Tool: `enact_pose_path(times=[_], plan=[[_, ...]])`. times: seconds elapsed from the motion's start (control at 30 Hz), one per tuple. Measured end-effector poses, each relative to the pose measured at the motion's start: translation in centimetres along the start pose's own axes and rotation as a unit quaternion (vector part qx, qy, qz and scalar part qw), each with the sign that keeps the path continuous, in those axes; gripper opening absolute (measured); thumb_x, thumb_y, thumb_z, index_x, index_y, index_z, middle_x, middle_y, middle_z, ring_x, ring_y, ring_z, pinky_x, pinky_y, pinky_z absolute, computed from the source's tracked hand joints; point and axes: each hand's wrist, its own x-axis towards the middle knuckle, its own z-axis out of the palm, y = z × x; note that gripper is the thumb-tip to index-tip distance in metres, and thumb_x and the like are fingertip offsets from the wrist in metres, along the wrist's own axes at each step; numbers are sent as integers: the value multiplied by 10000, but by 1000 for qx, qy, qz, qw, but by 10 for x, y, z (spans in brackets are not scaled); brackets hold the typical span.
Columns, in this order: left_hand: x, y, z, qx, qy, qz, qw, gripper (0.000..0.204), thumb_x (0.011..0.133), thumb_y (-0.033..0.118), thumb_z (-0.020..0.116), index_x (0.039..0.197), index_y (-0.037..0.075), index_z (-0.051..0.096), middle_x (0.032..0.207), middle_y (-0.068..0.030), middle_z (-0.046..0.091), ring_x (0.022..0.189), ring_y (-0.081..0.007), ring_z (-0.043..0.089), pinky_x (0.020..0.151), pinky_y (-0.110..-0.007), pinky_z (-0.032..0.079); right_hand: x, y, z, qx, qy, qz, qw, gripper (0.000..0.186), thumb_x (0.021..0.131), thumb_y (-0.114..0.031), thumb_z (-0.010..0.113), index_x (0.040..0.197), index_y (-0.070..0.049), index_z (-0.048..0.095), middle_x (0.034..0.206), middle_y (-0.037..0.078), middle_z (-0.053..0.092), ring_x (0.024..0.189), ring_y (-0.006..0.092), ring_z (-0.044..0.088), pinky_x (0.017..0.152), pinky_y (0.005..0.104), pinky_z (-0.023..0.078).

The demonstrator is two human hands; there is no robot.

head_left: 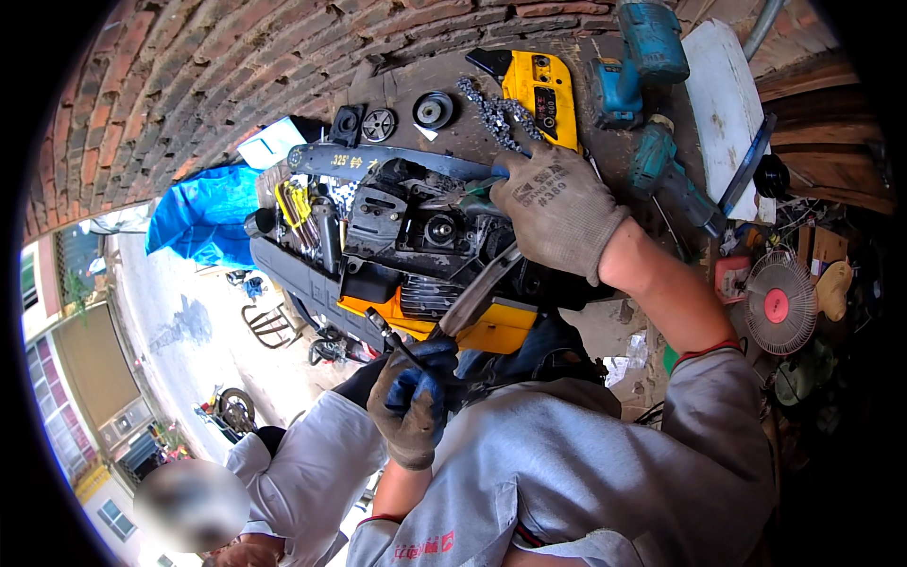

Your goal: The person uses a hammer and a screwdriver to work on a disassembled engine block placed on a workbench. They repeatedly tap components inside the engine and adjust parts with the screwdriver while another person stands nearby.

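A partly opened chainsaw (387, 231) lies on the workbench, its round clutch hub (441, 230) exposed and its orange-yellow housing (496, 326) toward me. Along its far side runs the guide bar (406, 161). My gloved right hand (557, 203) reaches over the saw's right end, fingers bent down beside the bar; a small green piece (480, 192) shows at its fingertips, its kind unclear. My gloved left hand (411, 402), closed, holds a thin dark hand tool (402, 350) with a metal end, in front of the saw. A loose saw chain (496, 113) lies beyond my right hand.
A yellow cover (543, 94), a black ring-shaped part (434, 110) and teal power tools (652, 42) lie along the back. Yellow-handled tools (298, 208) sit left of the saw. A fan (779, 302) stands right; a person in white (316, 454) is close at left.
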Motion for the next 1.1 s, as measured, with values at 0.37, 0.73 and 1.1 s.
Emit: enact_pose_path(times=[0.37,0.73,1.1], plan=[[-1,4,-1,-8,3,-36,999,554,920,375,702,1136,-131,634,1068,-185,697,952,-229,676,864,-329,531,1,2,5,-31,41,-30,998,188,831,-174,637,914,-61,762,1036,128,690,1024,290,661,865,416,529],[0,-2,-2,17,-4,9,1000,510,966,377,660,1133,-105,631,962,-153,703,645,-132,634,587,-253,518,-1,4,0,-3,20,-1,1000,243,758,-108,632,971,-47,732,1131,149,656,1076,340,626,920,457,519],[1,4,-1,1,-3,-5,1000,482,949,328,664,1135,-115,629,1015,-158,707,804,-169,661,743,-276,526,-27,12,-1,8,116,-3,993,174,825,-150,608,921,-57,718,1014,164,662,1026,322,650,920,449,513]])
